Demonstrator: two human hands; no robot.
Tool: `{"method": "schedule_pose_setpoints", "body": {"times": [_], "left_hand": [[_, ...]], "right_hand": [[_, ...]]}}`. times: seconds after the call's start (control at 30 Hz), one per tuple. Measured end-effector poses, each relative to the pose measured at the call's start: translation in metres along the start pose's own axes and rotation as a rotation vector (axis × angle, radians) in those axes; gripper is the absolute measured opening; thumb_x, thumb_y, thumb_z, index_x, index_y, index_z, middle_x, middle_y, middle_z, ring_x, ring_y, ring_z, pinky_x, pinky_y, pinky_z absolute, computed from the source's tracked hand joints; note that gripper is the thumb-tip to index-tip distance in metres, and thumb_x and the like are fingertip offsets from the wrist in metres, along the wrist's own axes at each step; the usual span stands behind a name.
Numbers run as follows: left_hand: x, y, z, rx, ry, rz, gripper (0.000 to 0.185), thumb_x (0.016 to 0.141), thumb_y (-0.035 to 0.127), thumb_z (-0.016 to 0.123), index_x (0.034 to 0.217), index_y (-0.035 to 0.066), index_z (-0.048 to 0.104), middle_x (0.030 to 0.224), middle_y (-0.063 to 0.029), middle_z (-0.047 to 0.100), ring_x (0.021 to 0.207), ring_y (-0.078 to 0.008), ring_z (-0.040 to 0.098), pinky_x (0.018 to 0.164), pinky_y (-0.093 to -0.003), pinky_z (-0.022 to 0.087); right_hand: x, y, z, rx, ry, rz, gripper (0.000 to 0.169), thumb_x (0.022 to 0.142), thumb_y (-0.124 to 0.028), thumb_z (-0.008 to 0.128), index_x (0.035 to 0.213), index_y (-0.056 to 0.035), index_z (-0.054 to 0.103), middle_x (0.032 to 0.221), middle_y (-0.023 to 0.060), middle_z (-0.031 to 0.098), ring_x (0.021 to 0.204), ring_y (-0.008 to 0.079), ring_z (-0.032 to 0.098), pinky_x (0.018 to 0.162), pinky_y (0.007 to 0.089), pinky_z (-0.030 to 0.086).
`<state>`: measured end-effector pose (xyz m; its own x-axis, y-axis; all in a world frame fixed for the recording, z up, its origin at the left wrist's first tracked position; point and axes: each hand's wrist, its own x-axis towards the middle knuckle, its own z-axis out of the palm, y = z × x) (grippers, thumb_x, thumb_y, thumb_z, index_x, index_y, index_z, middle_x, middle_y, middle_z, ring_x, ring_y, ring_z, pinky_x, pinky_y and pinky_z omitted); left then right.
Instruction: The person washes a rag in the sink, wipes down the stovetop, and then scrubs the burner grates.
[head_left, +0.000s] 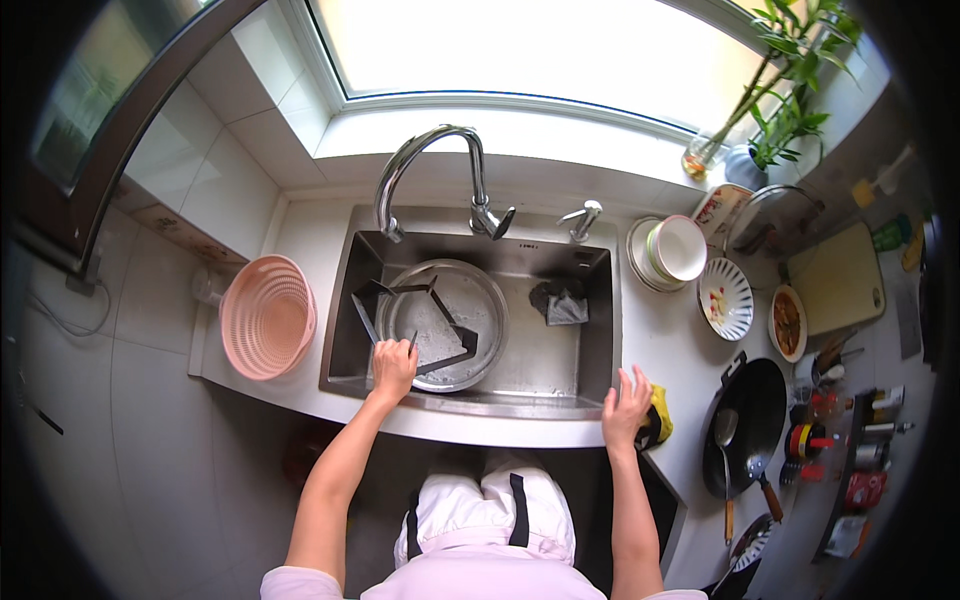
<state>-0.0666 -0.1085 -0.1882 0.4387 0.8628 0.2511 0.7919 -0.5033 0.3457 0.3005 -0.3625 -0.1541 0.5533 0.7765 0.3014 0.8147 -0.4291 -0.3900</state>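
Observation:
My left hand (395, 369) grips the near-left part of a black metal pan support (452, 324), an angular frame with upright prongs. The support is tilted over a round metal basin (491, 300), which has wet, spotted metal inside. This basin sits in the left part of the stainless steel sink (536, 360). At the sink's front right corner, my right hand (628, 409) is empty with its fingers spread. Just beside it on the counter lies a yellow and black cloth-like item (659, 420), partly hidden by the hand.
A chrome faucet (480, 172) arches over the sink. A dark scrubber and grey pad (568, 309) lie inside at right. A pink colander (266, 319) stands left. Stacked bowls (681, 249), a plate with chopped food (725, 300) and a wok (761, 409) occupy the right counter.

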Motion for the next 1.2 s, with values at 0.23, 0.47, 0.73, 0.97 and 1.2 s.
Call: {"method": "schedule_pose_setpoints", "body": {"times": [0.23,0.47,0.73,0.97,1.2], "left_hand": [[0.009,0.01,-0.013,-0.006,-0.083,0.033,0.018,0.088,0.014,0.069,0.077,0.004,0.059,0.073,-0.0146,0.057,0.078,-0.0347,0.057,0.079,-0.046,0.044],[0.014,0.005,-0.004,0.009,-0.125,0.023,0.017,0.085,0.012,0.071,0.076,0.004,0.058,0.073,-0.0141,0.056,0.077,-0.0344,0.057,0.078,-0.0454,0.044],[0.007,-0.009,0.004,-0.035,-0.167,0.086,0.018,0.08,0.01,0.073,0.075,0.005,0.057,0.073,-0.0115,0.058,0.078,-0.0319,0.057,0.077,-0.0433,0.045],[0.01,-0.03,0.001,-0.101,-0.276,0.161,0.018,0.078,0.006,0.074,0.081,0.003,0.056,0.079,-0.0142,0.059,0.083,-0.0337,0.058,0.086,-0.045,0.047],[0.01,-0.062,-0.012,-0.111,-0.344,0.136,0.016,0.081,0.007,0.073,0.083,0.003,0.058,0.078,-0.014,0.057,0.085,-0.0342,0.059,0.102,-0.0476,0.048]], "right_hand": [[0.103,-0.017,0.137,0.164,-0.259,-0.045,0.055,0.085,-0.012,0.07,0.137,-0.0065,0.053,0.144,0.017,0.048,0.125,0.0369,0.052,0.101,0.0461,0.048],[0.128,0.01,0.216,-0.23,-0.354,0.144,0.063,0.081,-0.01,0.071,0.14,-0.0148,0.052,0.126,0.017,0.057,0.11,0.0342,0.057,0.087,0.0465,0.049],[0.088,0.001,0.181,-0.168,-0.502,-0.056,0.009,0.081,-0.013,0.065,0.082,-0.0039,0.066,0.083,0.0166,0.064,0.087,0.0358,0.063,0.076,0.0483,0.049],[0.126,-0.073,0.136,0.522,-0.355,0.131,0.013,0.082,-0.005,0.06,0.093,0.0001,0.065,0.084,0.0183,0.065,0.078,0.0374,0.065,0.07,0.0453,0.053],[0.124,-0.162,0.23,0.476,-0.473,-0.387,0.017,0.081,-0.008,0.066,0.097,-0.0064,0.067,0.09,0.0121,0.065,0.088,0.0317,0.064,0.077,0.0441,0.051]]}}
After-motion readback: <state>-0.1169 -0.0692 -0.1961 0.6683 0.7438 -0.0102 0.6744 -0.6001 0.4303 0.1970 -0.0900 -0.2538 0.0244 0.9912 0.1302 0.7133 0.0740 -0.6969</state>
